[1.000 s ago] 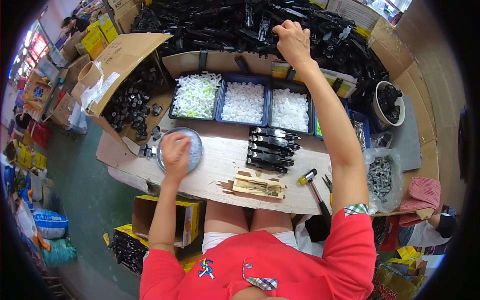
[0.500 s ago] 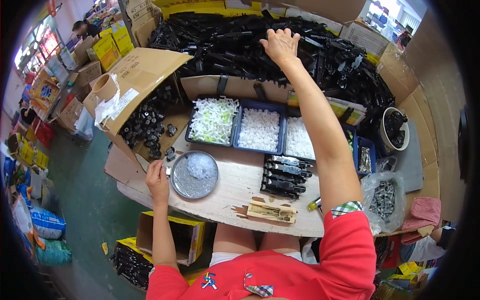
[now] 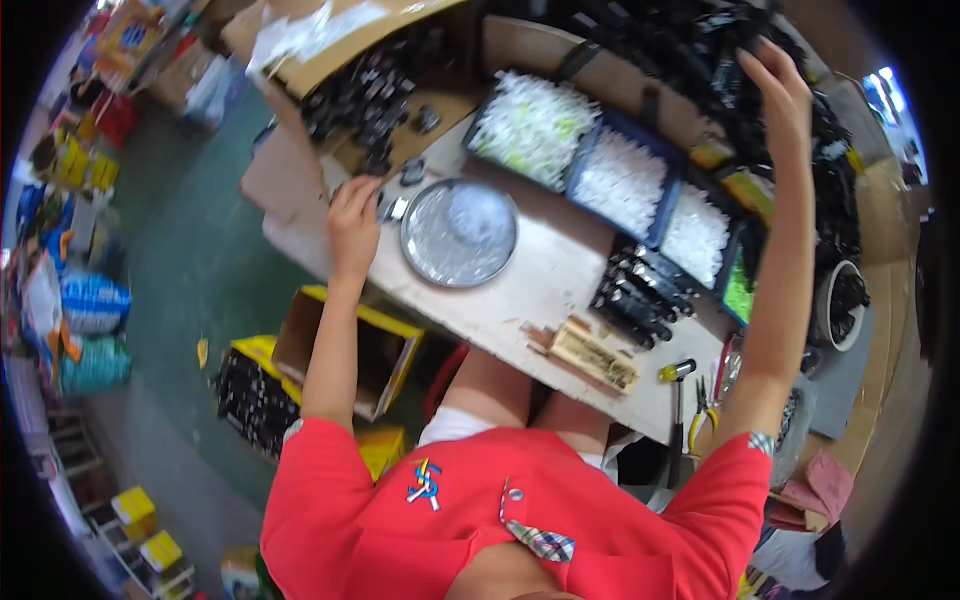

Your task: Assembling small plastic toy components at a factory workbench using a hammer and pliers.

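Note:
On the left of the worktable, my left hand (image 3: 355, 217) is closed by the metal bracket of a round grey pan (image 3: 440, 262); what its fingers pinch is hard to make out. A clump of small translucent pieces (image 3: 480, 215) lies in the pan. My right arm reaches to the far right, where my right hand (image 3: 787, 98) is at a heap of black plastic parts (image 3: 690, 60), thumb and fingers closed around one dark part. Several black assemblies (image 3: 645, 295) lie side by side on the table, near a small wooden block with a groove (image 3: 592, 357).
Blue trays hold white and greenish pieces (image 3: 535, 128) and white pieces (image 3: 622, 178). Small black blocks (image 3: 365, 100) fill a cardboard box at left. A screwdriver (image 3: 677, 371) and yellow-handled pliers (image 3: 702, 420) are near the front edge. A white tub (image 3: 843, 310) stands at right.
The whole view has turned and shifted, so the table looks slanted. My right hand's fingers have closed among the black parts. The left hand stays beside the pan's bracket.

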Tool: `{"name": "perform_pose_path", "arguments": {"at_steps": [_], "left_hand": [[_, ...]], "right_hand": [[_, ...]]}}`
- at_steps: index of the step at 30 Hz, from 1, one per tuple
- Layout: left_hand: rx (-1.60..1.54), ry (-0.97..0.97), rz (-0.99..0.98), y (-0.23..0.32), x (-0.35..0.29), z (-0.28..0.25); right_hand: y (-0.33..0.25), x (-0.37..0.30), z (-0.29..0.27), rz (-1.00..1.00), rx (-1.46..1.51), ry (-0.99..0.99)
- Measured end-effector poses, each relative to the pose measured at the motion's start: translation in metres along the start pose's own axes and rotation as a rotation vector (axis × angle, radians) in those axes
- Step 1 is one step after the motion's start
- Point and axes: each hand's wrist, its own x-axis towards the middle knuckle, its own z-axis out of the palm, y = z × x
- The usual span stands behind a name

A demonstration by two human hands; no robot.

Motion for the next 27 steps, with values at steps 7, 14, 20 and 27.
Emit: {"name": "perform_pose_path", "arguments": {"at_steps": [7, 14, 20, 27], "left_hand": [[-0.137, -0.259, -0.140, 0.001, -0.007, -0.027], [0.147, -0.517, -0.078, 0.010, 0.010, 0.006], [0.379, -0.663, 0.050, 0.000, 0.019, -0.002], [0.347, -0.513, 0.164, 0.010, -0.005, 0.004]], "right_hand": [[-0.068, -0.244, -0.032, -0.046, -0.323, -0.764], [-0.086, -0.335, -0.040, 0.127, -0.702, -0.897], [-0.082, -0.343, -0.008, 0.055, -0.717, -0.802], [-0.063, -0.388, 0.015, -0.088, -0.784, -0.635]]}}
